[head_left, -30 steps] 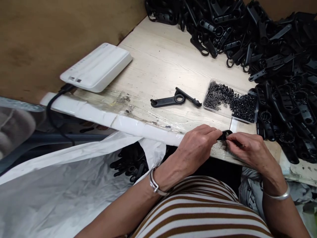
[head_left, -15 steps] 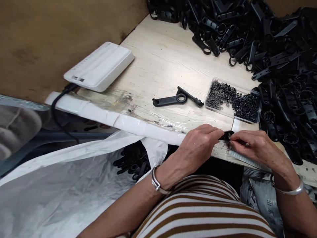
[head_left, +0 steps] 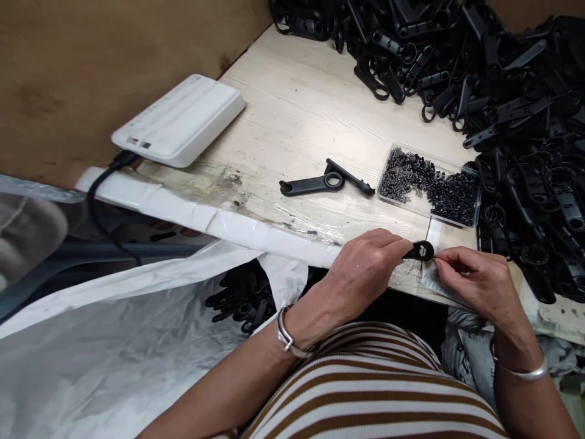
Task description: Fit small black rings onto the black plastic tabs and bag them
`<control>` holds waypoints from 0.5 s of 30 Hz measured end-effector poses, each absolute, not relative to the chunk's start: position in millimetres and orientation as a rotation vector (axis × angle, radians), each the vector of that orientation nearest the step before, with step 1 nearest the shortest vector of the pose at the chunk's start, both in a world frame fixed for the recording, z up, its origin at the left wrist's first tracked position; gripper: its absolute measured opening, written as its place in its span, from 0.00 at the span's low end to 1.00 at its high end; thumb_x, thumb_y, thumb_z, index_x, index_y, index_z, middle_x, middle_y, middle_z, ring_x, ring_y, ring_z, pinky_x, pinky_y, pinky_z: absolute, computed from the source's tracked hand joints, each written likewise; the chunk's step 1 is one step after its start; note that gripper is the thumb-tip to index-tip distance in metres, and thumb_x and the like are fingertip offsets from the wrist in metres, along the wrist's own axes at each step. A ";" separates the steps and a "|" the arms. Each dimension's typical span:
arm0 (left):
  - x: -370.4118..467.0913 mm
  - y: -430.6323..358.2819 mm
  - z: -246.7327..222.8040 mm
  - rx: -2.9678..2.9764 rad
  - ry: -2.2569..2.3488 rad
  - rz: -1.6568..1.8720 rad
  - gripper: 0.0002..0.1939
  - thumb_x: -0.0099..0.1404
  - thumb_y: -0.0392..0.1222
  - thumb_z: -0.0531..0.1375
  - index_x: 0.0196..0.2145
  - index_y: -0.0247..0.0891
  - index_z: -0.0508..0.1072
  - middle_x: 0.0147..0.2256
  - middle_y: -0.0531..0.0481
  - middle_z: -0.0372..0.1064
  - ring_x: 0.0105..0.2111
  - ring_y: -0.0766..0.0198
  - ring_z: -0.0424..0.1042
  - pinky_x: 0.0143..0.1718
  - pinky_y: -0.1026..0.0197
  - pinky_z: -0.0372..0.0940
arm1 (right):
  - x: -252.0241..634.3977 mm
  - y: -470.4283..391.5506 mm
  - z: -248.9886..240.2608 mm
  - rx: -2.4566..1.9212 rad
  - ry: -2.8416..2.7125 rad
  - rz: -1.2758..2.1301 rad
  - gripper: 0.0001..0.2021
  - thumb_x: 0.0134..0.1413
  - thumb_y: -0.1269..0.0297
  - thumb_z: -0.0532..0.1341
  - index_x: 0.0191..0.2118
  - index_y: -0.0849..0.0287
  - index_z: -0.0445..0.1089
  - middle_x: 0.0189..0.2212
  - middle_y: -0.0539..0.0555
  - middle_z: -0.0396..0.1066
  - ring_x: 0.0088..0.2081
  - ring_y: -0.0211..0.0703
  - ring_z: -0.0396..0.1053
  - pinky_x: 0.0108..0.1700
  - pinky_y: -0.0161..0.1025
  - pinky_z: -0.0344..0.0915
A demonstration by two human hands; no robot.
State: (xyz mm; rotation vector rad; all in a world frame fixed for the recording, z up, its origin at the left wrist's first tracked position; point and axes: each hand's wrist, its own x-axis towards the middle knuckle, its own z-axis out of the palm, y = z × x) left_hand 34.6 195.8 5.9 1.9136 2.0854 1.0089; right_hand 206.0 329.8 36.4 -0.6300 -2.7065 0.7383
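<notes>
My left hand (head_left: 365,268) grips a black plastic lever part (head_left: 420,250) by its shaft, with the ring end sticking out to the right over the table's front edge. My right hand (head_left: 475,281) hovers just right of the ring, fingertips pinched together as if on something tiny that I cannot make out. A clear tray (head_left: 429,186) of small black springs and pins lies just beyond both hands. Two more lever parts (head_left: 324,181) lie crossed on the table to the left of it.
A big heap of black lever parts (head_left: 503,79) fills the table's back and right. A white flat device (head_left: 178,122) with a black cable sits at the left corner. A white plastic bag (head_left: 137,341) holding finished black parts (head_left: 240,299) hangs below the table edge.
My right hand has drawn back slightly to the right, exposing the part's ring end. My left hand has stayed in place with the part.
</notes>
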 end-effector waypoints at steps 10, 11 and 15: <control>35.0 195.8 7.1 1.912 2.071 0.986 0.08 0.59 0.25 0.60 0.34 0.35 0.73 0.35 0.47 0.75 0.36 0.61 0.74 0.40 0.60 0.72 | 202.1 321.7 29.3 -0.766 -2.682 0.790 0.07 0.56 0.66 0.60 0.29 0.60 0.73 0.20 0.49 0.71 0.20 0.34 0.66 0.24 0.30 0.62; 35.1 195.7 6.8 1.910 2.070 0.991 0.09 0.59 0.25 0.61 0.34 0.35 0.73 0.35 0.47 0.75 0.36 0.60 0.74 0.40 0.60 0.72 | 201.6 321.4 28.9 -0.773 -2.685 0.800 0.08 0.56 0.66 0.60 0.28 0.60 0.73 0.20 0.49 0.71 0.20 0.34 0.66 0.24 0.30 0.62; 35.0 195.7 6.5 1.903 2.067 1.002 0.08 0.59 0.25 0.60 0.34 0.34 0.73 0.34 0.45 0.75 0.37 0.59 0.74 0.39 0.60 0.72 | 198.7 319.8 26.9 -0.838 -2.640 0.929 0.08 0.55 0.65 0.60 0.27 0.60 0.72 0.18 0.48 0.69 0.19 0.33 0.64 0.23 0.30 0.61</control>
